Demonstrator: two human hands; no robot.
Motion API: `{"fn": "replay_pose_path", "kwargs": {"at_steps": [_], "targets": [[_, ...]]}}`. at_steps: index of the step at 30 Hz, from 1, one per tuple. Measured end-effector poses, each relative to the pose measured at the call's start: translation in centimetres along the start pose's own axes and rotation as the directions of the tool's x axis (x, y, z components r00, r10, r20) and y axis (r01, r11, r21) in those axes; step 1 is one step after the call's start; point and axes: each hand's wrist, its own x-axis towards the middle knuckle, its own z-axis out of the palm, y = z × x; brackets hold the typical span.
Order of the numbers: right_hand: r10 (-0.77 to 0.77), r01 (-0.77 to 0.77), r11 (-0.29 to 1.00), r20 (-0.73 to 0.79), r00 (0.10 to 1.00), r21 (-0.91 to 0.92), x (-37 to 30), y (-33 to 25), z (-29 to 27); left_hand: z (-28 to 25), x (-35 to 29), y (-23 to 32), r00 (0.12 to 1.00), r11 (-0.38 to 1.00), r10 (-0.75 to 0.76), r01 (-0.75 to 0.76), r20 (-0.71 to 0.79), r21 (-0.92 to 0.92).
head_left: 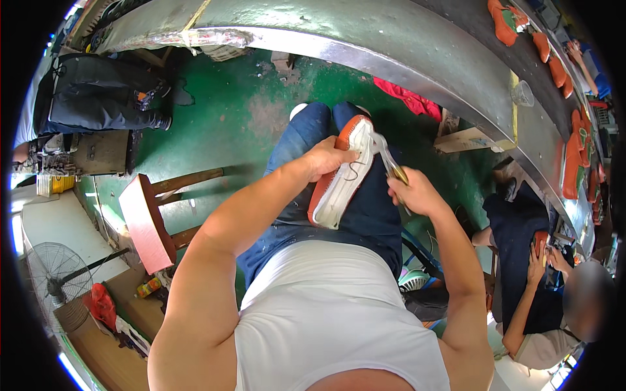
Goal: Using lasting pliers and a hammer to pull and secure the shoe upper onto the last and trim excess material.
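Scuffed green floor below, left grip clasps orange-white shoe, right grip a tool (curved metal).

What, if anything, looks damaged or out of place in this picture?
The green floor has pale, worn-looking patches near the long bench, breaking its colour. A crumpled red cloth beside the bench perhaps looks stray.

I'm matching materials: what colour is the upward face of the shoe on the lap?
The shoe's upward face is off-white, best seen in the head view.
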Motion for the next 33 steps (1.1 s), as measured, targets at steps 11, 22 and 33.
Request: {"fn": "replay_pose_path", "kwargs": {"at_steps": [11, 22, 33], "targets": [[-0.320, 0.305, 0.669, 0.108, 0.941, -0.678, -3.9, -4.1, 3.8, -0.6, -0.4, 1.0, 0.990, 0.992, -0.048, 0.063, 0.129, -0.108], [-0.356, 0.268, 0.858, -0.132, 0.925, -0.439, -5.0, 1.9, 6.6, -0.3, -1.5, 0.0, 0.992, 0.978, 0.108, -0.096, -0.058, 0.187], [-0.294, 0.131, 0.741, -0.144, 0.945, -0.658, -8.9, 1.9, 8.1, 2.9, -4.1, -4.4, 0.952, 0.927, 0.307, -0.293, 0.023, -0.235]]}}
